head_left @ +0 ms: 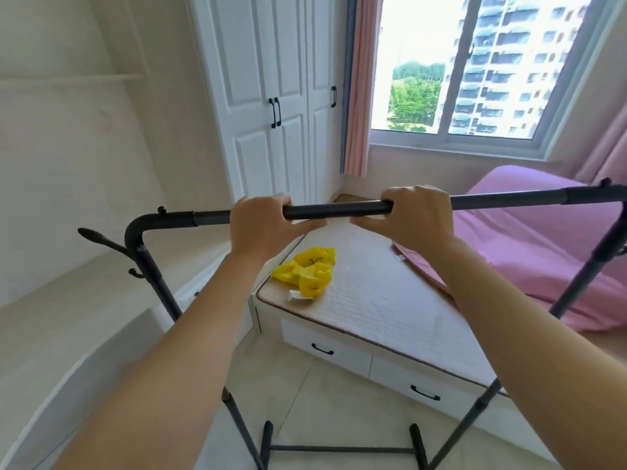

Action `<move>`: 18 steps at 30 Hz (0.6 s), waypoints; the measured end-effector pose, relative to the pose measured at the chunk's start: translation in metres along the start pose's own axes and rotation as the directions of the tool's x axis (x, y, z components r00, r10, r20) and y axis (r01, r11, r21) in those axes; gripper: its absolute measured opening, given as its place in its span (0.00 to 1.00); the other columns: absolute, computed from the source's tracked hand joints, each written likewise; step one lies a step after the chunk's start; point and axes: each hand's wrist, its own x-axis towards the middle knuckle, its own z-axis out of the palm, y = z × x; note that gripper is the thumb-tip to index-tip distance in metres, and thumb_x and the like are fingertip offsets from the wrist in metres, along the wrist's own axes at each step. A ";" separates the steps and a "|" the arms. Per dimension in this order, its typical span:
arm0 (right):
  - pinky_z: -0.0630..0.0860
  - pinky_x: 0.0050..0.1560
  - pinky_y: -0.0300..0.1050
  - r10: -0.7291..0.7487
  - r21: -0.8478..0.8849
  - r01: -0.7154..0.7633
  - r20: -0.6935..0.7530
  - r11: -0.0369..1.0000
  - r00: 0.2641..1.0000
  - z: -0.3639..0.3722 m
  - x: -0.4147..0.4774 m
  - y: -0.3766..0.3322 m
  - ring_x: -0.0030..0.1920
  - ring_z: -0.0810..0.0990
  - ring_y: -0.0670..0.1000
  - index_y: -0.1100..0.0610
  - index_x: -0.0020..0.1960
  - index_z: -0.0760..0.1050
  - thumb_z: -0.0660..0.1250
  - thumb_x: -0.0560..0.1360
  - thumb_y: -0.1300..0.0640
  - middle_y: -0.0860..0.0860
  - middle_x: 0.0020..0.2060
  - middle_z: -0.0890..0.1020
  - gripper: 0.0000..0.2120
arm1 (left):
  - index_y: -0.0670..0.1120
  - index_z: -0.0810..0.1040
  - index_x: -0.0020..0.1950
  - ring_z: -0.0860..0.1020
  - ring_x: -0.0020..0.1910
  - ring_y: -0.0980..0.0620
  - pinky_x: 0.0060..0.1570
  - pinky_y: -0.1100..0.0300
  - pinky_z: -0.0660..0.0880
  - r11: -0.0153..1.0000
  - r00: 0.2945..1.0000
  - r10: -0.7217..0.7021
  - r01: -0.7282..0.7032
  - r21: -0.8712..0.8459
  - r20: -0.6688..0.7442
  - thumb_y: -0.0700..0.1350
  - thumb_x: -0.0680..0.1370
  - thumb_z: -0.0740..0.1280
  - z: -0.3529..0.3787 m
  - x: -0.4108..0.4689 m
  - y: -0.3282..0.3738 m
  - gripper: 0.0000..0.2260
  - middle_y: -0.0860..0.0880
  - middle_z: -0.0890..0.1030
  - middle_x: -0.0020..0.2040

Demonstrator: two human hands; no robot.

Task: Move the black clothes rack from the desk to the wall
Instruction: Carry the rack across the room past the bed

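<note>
The black clothes rack (339, 210) stands in front of me on the tiled floor, its top bar running across the view at chest height. My left hand (261, 223) grips the bar left of centre, and my right hand (412, 212) grips it right of centre, fingers curled over the top. The rack's left upright (156, 283) with its hooks drops beside the pale desk (68, 300) on the left. Its right upright (583, 276) slants down in front of the bed. The base crossbar (339, 448) shows at the bottom.
A bed platform (373, 300) with drawers lies straight ahead, carrying a crumpled yellow bag (310, 271) and a pink cover (543, 239). A white wardrobe (271, 96) and pink curtain (358, 96) stand behind, beside a window (475, 62). Beige floor tiles (305, 385) lie below.
</note>
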 end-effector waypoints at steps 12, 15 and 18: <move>0.60 0.29 0.39 0.201 -0.298 -0.183 0.031 0.937 0.979 -0.053 -0.047 0.086 0.22 0.68 0.53 0.53 0.25 0.63 0.64 0.65 0.27 0.48 0.18 0.66 0.30 | 0.48 0.72 0.31 0.68 0.22 0.53 0.35 0.59 0.63 0.960 0.979 0.205 -0.203 -0.195 -0.010 0.77 0.64 0.59 0.051 0.031 0.099 0.31 0.54 0.68 0.21; 0.59 0.28 0.37 0.240 -0.358 -0.211 0.037 0.910 0.970 -0.073 -0.060 0.104 0.21 0.68 0.52 0.51 0.26 0.64 0.67 0.66 0.31 0.47 0.19 0.66 0.27 | 0.47 0.71 0.30 0.70 0.23 0.49 0.35 0.59 0.63 0.938 0.967 0.251 -0.254 -0.238 -0.043 0.75 0.65 0.60 0.063 0.037 0.127 0.30 0.53 0.69 0.22; 0.54 0.27 0.35 0.308 -0.433 -0.254 0.059 0.865 0.950 -0.096 -0.077 0.125 0.22 0.68 0.50 0.50 0.28 0.67 0.69 0.67 0.36 0.46 0.20 0.68 0.21 | 0.48 0.68 0.29 0.69 0.24 0.49 0.36 0.59 0.60 0.910 0.952 0.302 -0.303 -0.284 -0.048 0.73 0.66 0.64 0.072 0.042 0.163 0.28 0.54 0.65 0.21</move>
